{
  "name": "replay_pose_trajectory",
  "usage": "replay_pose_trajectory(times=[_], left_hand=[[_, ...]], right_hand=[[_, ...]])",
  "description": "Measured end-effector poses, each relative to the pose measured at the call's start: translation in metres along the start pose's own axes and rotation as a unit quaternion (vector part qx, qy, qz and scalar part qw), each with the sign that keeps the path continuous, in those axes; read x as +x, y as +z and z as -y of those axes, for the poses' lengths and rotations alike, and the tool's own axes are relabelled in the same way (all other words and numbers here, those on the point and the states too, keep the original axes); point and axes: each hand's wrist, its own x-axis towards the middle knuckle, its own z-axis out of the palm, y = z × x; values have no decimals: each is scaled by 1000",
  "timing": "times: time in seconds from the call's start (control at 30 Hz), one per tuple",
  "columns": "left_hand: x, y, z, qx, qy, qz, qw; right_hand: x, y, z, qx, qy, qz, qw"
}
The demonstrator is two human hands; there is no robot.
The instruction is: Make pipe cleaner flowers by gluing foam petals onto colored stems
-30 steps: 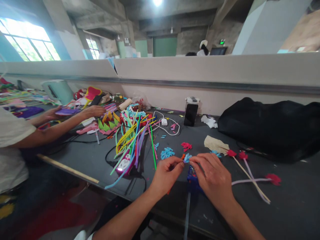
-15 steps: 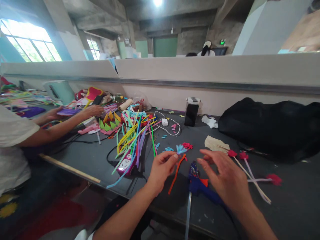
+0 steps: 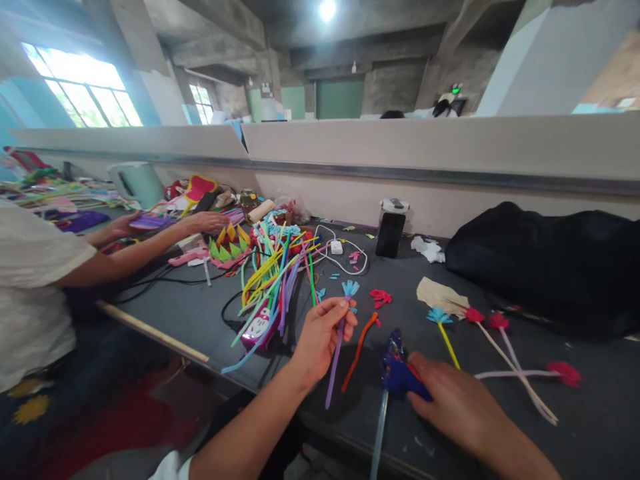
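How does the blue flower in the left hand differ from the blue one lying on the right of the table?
The held flower has a purple stem; the lying flower has a yellow one. The held flower is pinched upright in the left hand, while the lying flower rests on the table. Both have light blue petals.

- A dark table (image 3: 175,310) is standing before the pale partition (image 3: 425,141).
- Above the partition, a ceiling lamp (image 3: 327,10) is glowing.
- Beyond the partition's left stretch, a window (image 3: 85,87) is shining white.
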Motion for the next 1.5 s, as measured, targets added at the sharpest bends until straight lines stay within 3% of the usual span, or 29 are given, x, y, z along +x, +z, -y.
replay_pose_trajectory(times=[0.07, 0.17, 0.23, 0.37, 0.47, 0.6, 0.8, 0.87, 1.1, 1.5], left_hand=[[0, -1, 0, -1, -2, 0, 1000], [1, -4, -1, 3, -4, -1, 1000], [1, -4, -1, 9, -12, 1, 1000], [-1, -1, 1, 9, -19, 15, 1000], [-3, 2, 2, 3, -24, 24, 999], [-4, 3, 3, -6, -31, 32, 999], [-5, 6, 1, -10, -43, 40, 998], [-6, 7, 0, -10, -45, 38, 998], [-6, 7, 1, -16, -44, 41, 998], [-7, 8, -1, -8, -48, 34, 998]], right_hand=[[1, -11, -4, 60, 9, 9, 998], [-2, -32, -16, 214, 13, -33, 976], [-7, -45, -23, 343, 12, -76, 936], [-22, -56, -19, 538, 30, -76, 839], [-30, -51, -3, 568, 65, -109, 814], [-27, -40, 10, 541, 99, -139, 823], [-13, -38, 12, 528, -55, -102, 841], [-10, -36, 11, 520, -76, -96, 845], [-7, -21, 8, 490, -61, -87, 865], [-4, -21, 15, 465, -26, -133, 875]])
